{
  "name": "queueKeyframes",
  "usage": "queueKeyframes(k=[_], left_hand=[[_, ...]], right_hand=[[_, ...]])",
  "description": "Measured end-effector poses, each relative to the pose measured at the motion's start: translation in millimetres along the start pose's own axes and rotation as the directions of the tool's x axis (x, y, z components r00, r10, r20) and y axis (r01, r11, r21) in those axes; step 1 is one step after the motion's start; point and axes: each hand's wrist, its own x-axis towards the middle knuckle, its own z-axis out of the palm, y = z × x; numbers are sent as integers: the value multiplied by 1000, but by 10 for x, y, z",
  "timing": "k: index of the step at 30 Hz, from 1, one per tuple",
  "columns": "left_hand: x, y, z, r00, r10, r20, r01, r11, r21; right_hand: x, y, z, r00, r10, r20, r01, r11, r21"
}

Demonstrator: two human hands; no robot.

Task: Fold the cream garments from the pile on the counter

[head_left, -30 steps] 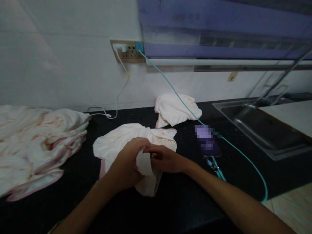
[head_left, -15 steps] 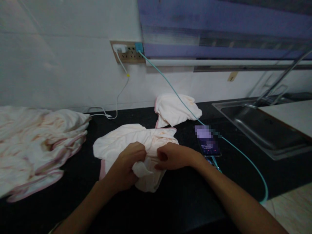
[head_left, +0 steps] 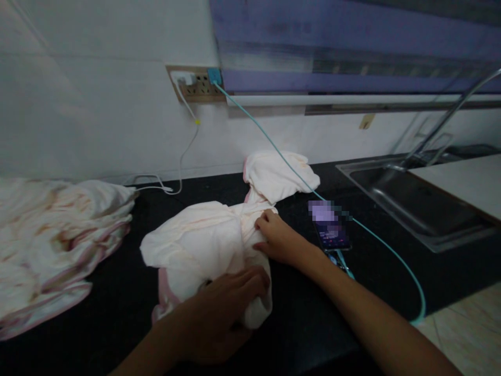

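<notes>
A bunched white cloth with pink edging (head_left: 195, 240) lies on the black countertop in front of me. My left hand (head_left: 230, 308) is at its near end, fingers curled over a fold, with part of the cloth sticking out beyond the fingertips. The thumb is mostly hidden. On the cloth's right side, my right hand (head_left: 276, 237) has its bent fingers and thumb gathering the fabric. Behind it, against the wall, sits a second white cloth (head_left: 279, 175) with a pink edge, its near corner meeting the first one.
A large heap of pink-edged white cloth (head_left: 62, 235) fills the left. A phone (head_left: 331, 230) lies right of my right hand, near a teal cable (head_left: 385, 250) running from the wall socket (head_left: 199, 86). A metal sink (head_left: 422, 209) with a white board (head_left: 465, 180) is farther right.
My left hand has moved down and right, toward me, along the cloth's near end. My right hand has shifted slightly up on the cloth, and its fingers have spread a little.
</notes>
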Motion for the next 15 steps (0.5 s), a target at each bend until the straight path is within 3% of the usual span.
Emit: queueKeyframes(k=[3, 6, 8, 10, 12, 15], left_hand=[[42, 153, 240, 979, 204, 3, -204, 978, 35], [123, 240, 510, 900, 436, 29, -435, 889, 141], [150, 259, 602, 862, 506, 23, -502, 848, 168], [140, 258, 590, 862, 506, -3, -499, 850, 169], [110, 239, 506, 895, 444, -52, -431, 888, 160], [100, 169, 370, 973, 212, -86, -199, 970, 140]], right_hand=[[42, 37, 80, 993, 41, -113, -34, 997, 68], [61, 33, 118, 982, 58, -181, -45, 996, 74], [61, 23, 111, 977, 71, -199, -60, 996, 59], [55, 18, 83, 972, 102, -213, -99, 995, 25], [48, 23, 38, 965, 156, -211, -165, 986, -28], [44, 40, -50, 937, 308, -162, -324, 942, -83]])
